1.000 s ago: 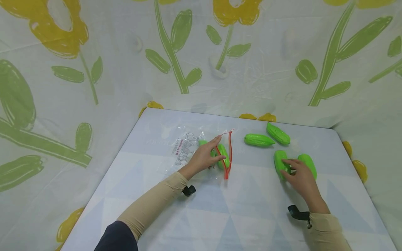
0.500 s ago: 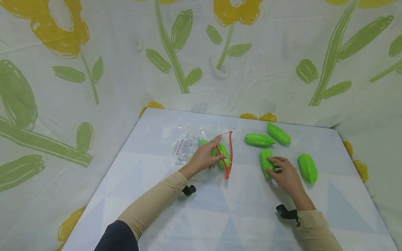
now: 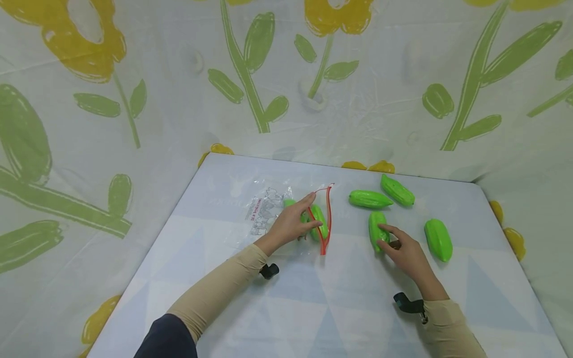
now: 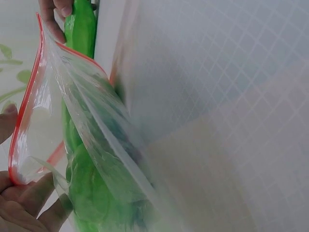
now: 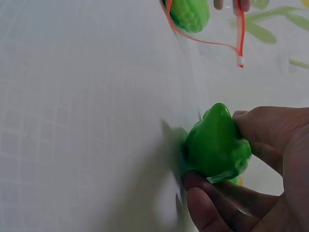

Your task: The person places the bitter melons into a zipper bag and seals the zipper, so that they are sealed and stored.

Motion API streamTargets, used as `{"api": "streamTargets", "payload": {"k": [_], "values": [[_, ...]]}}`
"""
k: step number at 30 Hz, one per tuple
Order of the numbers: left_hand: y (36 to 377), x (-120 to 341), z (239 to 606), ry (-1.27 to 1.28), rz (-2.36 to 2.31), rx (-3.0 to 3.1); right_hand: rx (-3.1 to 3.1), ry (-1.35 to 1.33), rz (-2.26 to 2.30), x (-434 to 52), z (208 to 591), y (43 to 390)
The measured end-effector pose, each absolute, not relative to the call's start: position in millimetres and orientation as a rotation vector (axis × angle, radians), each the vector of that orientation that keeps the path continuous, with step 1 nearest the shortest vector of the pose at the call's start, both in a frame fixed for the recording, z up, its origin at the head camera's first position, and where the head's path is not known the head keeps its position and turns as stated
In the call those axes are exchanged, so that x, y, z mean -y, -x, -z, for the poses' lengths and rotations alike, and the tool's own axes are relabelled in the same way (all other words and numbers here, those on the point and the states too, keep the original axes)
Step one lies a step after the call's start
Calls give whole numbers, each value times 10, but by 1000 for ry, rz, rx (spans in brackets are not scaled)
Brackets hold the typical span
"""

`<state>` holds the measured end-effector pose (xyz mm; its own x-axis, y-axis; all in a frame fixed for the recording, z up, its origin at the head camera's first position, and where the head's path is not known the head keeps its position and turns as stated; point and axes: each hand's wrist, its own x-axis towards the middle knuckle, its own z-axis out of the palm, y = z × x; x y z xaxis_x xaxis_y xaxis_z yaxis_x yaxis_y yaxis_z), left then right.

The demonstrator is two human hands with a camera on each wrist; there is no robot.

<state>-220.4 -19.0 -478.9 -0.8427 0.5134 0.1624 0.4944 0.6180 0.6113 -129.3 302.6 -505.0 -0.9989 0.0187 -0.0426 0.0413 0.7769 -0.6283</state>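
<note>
My left hand (image 3: 293, 223) grips the mouth of a clear zip bag (image 3: 264, 216) with a red zip edge and printed drawings. The left wrist view has the bag's mouth held apart, with green melons (image 4: 99, 186) inside. In my right hand (image 3: 409, 253), a glossy, ridged green bitter melon (image 3: 377, 231) is pinched between thumb and fingers, low over the table and right of the bag. Its rounded tip (image 5: 217, 140) faces the right wrist camera, fingers on both sides.
Two more bitter melons (image 3: 369, 199) lie close together behind the right hand. Another bitter melon (image 3: 438, 240) lies to its right. The table (image 3: 286, 318) has a pale triangle pattern, and a flower-printed curtain (image 3: 380, 99) stands behind it.
My right hand has moved left with the bitter melon, away from the one at the right, and then barely shifted. The left hand and bag have stayed in place.
</note>
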Motion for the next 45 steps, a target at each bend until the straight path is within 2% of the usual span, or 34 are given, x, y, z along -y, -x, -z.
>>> {"api": "streamTargets", "payload": {"k": [29, 45], "values": [[2203, 195, 4790, -889, -1082, -2785, -2872, -75, 1193, -2990, 5124, 1295], [2204, 187, 4755, -893, -1052, -2810, -2858, 102, 1253, -2854, 5079, 1338]]}}
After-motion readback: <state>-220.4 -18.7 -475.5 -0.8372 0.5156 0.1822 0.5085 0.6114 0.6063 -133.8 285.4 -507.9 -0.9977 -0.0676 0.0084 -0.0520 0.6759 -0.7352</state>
